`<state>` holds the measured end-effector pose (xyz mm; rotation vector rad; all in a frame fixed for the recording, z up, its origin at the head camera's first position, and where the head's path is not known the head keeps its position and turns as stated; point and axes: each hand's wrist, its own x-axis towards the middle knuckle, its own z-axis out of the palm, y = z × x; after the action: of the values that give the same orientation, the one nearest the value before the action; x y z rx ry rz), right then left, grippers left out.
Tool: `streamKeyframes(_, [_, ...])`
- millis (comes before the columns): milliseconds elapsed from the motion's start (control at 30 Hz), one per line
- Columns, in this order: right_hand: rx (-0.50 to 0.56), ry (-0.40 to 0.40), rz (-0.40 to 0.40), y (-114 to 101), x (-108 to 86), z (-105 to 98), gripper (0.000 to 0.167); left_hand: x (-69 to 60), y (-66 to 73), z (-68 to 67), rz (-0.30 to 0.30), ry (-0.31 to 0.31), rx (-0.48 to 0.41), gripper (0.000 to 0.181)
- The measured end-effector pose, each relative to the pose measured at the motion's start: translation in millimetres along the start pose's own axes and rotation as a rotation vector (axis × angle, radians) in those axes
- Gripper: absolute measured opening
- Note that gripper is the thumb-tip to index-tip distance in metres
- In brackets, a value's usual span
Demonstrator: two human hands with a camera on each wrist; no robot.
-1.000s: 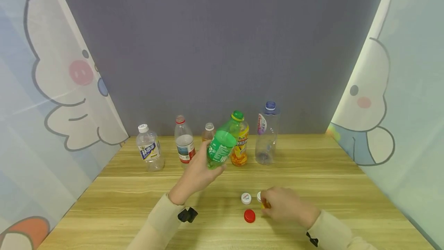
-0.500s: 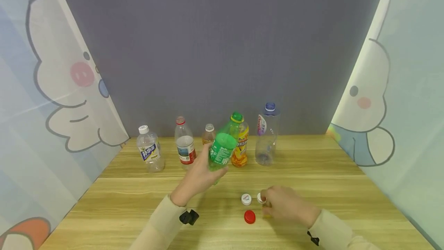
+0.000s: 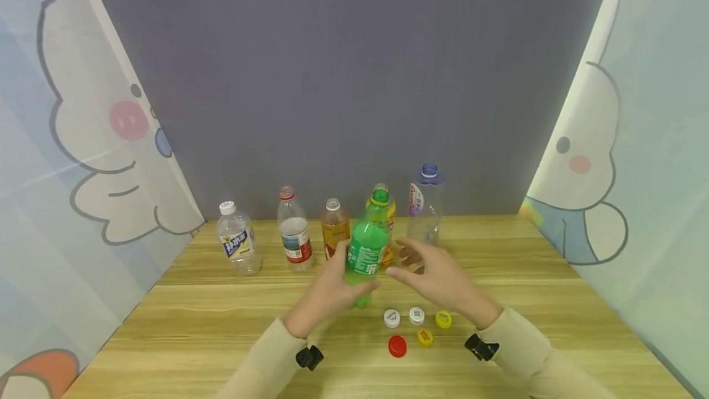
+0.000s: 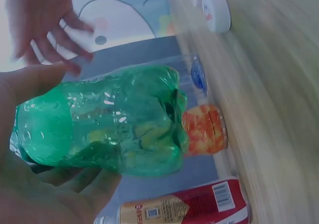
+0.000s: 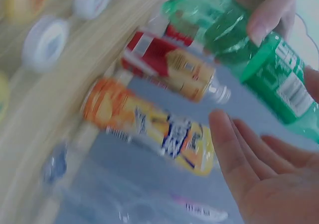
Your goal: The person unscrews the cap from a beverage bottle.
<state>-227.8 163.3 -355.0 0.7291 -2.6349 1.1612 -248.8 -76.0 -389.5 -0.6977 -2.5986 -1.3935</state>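
Observation:
My left hand [image 3: 329, 294] grips a green plastic bottle [image 3: 367, 248] round its lower body, raised above the wooden table and roughly upright. Whether its neck carries a cap is unclear. My right hand [image 3: 443, 273] is just right of the bottle, fingers spread and relaxed, holding nothing. In the right wrist view its fingers [image 5: 230, 157] lie apart from the bottle [image 5: 279, 79]. Several loose caps lie on the table below: a white cap [image 3: 391, 318], another white cap [image 3: 416, 315], a yellow cap [image 3: 443, 319], a second yellow cap [image 3: 424, 337] and a red cap [image 3: 397, 346].
Along the back stand a clear bottle with a white cap [image 3: 239, 242], a red-rimmed clear bottle [image 3: 294, 233], an amber-labelled bottle [image 3: 334, 226], an orange-and-yellow bottle [image 5: 144, 124] partly behind the green one, and a tall clear bottle [image 3: 428, 208]. A dark panel [image 3: 354, 79] rises behind them.
My right hand has left the caps and moved up beside the green bottle, leaving two yellow caps in sight. My left hand has shifted slightly right and lower, the bottle now more upright.

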Motion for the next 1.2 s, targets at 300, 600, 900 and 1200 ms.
streamKeyframes(300, [0.3,0.013,0.02,-13.2,9.5,18.5,0.063,-6.8,3.6,12.8,0.095,-0.074,-0.039,0.078])
streamKeyframes(600, [0.336,0.033,0.008,-5.8,3.1,17.2,0.059,-12.1,6.5,13.9,0.139,-0.146,0.007,0.085])
streamKeyframes(900, [0.264,0.115,0.055,8.9,-0.1,-1.6,0.061,-22.4,-4.5,-19.3,0.022,-0.057,0.168,0.074])
streamKeyframes(1200, [0.188,0.16,0.144,29.2,-0.2,-32.3,0.065,-10.0,-46.8,-77.1,0.107,0.41,0.29,0.05])
